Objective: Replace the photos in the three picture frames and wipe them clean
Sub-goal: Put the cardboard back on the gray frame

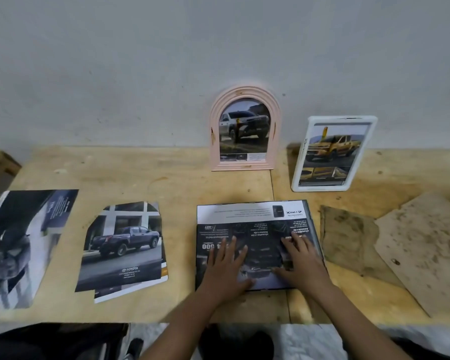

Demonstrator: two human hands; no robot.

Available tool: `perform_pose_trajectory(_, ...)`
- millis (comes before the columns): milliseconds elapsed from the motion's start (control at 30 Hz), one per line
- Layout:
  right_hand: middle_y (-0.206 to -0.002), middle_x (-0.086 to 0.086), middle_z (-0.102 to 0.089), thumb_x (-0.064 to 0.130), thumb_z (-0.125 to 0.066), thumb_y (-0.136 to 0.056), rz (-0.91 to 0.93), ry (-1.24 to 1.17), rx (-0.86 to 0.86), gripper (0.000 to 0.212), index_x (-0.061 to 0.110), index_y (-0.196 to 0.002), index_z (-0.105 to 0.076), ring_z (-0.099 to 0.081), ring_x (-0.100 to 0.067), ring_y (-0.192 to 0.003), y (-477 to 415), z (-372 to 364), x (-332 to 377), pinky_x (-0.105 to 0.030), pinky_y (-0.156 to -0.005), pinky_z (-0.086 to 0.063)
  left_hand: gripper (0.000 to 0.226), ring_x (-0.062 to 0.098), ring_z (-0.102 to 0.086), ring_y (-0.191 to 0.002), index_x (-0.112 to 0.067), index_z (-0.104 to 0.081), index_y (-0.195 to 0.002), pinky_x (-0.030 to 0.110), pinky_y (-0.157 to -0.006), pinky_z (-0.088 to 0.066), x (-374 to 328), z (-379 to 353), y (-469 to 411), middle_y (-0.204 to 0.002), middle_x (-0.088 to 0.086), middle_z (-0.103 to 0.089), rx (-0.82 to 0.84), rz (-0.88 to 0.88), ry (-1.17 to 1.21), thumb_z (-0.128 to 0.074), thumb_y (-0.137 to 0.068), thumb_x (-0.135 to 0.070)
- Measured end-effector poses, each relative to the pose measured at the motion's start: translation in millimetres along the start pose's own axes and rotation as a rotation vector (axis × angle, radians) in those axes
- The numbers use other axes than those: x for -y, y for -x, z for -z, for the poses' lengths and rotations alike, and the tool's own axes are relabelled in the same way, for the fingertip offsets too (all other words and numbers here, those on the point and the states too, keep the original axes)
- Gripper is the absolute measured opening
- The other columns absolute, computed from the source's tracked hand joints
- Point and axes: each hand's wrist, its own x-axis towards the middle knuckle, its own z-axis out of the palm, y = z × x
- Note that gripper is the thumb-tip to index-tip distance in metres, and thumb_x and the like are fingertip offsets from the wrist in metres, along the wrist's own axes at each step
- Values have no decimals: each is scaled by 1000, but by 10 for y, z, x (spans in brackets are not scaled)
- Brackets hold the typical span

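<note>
Head view shows both hands flat on a dark printed photo (255, 245) that lies over the third frame (312, 229) on the near middle of the tabletop (166, 178); only a dark edge of that frame shows along the right side. The left hand (225, 266) and right hand (300, 258) have straight, spread fingers and press down rather than grip.

The sheet could slide or crease if the two palms push unevenly, and it may then sit crooked in the frame.

Its long axis runs near to far, with the print upside down, its top toward the person.

A pink arched frame (245, 128) and a white frame (333, 153) lean upright against the far wall, each holding a truck picture. A stained cloth (348, 237) lies just right of the photo, and loose cut-out photos (122, 250) lie to the left.
</note>
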Motion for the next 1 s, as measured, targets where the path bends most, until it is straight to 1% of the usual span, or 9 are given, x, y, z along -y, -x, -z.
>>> perform_pose_trajectory(200, -155, 4, -12, 62, -64, -71, -74, 7, -31, 90, 33, -143, -21, -11, -23, -142, -52, 40, 3, -43, -113, -23, 79, 24, 23, -143, -30, 3, -149, 44, -113, 16, 5, -20, -64, -157, 3, 20, -4, 1, 24, -37, -89, -61)
perform_pose_trajectory(333, -153, 3, -15, 62, -63, -71, -73, 40, -50, 87, 32, -142, -24, -15, -24, -140, -59, 60, -23, -45, -108, -28, 66, 24, 7, -146, -27, -15, -148, 45, -118, 1, -103, 53, -90, -158, 1, 2, -90, 72, 91, -43, -90, -44)
perform_pose_trajectory(467, -147, 3, -28, 50, -56, -80, 20, 61, -118, 63, 29, -135, -35, -28, -21, -133, -66, 100, -141, -38, -103, -31, 55, 29, -9, -143, -19, -31, -140, 43, -117, -15, -335, 110, -224, -153, 9, -13, -199, 159, 106, -46, -90, -36)
perform_pose_trajectory(600, -131, 7, -43, 37, -51, -87, 129, -152, -108, 39, 29, -124, -45, -42, -15, -121, -13, 256, -476, -35, -98, -34, 28, 24, -38, -121, -10, -55, -113, 35, -103, -36, -861, 148, -495, -128, 9, -42, -384, 95, 262, -51, -89, -23)
perform_pose_trajectory(700, -113, 7, -51, 30, -54, -87, 111, -347, -195, 23, 24, -110, -54, -51, -11, -103, 57, 500, -1101, -26, -90, -42, 18, 18, -46, -101, -6, -58, -103, 23, -84, -39, -1494, 226, -741, -105, 3, -44, -437, 109, 465, -57, -87, -15)
perform_pose_trajectory(833, -102, 1, -54, 12, -55, -88, -103, -581, -281, 20, 12, -107, -60, -51, -14, -93, 127, 858, -2275, -12, -75, -39, 25, 21, -48, -103, -8, -54, -112, 26, -83, -39, -2366, 234, -1155, -105, 4, -46, -350, 64, 635, -55, -89, -16)
perform_pose_trajectory(933, -90, -7, -59, 6, -54, -85, -406, -752, -402, 9, 7, -92, -60, -55, -23, -84, 228, 1023, -3119, -31, -68, -43, 33, 19, -47, -111, -13, -54, -119, 30, -92, -42, -2896, 195, -1398, -117, 2, -51, -260, 72, 664, -55, -88, -25)
perform_pose_trajectory(967, -83, -8, -57, 8, -56, -85, -515, -810, -410, 2, 8, -84, -58, -54, -25, -77, 274, 1042, -3351, -31, -63, -41, 38, 19, -48, -113, -12, -51, -123, 31, -92, -43, -3041, 152, -1474, -122, 4, -51, -181, 127, 726, -55, -89, -27)
perform_pose_trajectory(1000, -76, -7, -51, 11, -57, -85, -618, -866, -397, 9, 11, -77, -52, -50, -24, -68, 315, 1056, -3537, -28, -58, -38, 42, 20, -49, -112, -10, -49, -126, 32, -91, -43, -3185, 127, -1513, -124, 6, -51, -117, 183, 786, -54, -89, -29)
